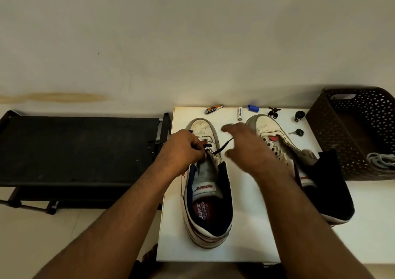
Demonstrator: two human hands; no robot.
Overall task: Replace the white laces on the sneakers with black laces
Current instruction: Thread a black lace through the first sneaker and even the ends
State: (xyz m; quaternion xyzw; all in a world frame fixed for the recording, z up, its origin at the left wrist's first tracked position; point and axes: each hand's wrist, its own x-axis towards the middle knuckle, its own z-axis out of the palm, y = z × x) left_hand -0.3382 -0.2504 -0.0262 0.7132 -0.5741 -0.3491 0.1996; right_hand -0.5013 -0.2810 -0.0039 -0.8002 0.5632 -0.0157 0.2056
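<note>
Two sneakers sit toes-away on the white tabletop, and only the left sneaker has any black lace in it, threaded low near the toe. The left hand pinches one run of that lace at the eyelets, I'd guess to keep it from slipping back through. The right hand hovers blurred with fingers spread and holding nothing, near the free lace end, likely reaching to draw it taut. The right sneaker lies bare of laces, tilted aside to wait its turn. Pale cords that may be the removed white laces rest in the brown basket, out of the way.
</note>
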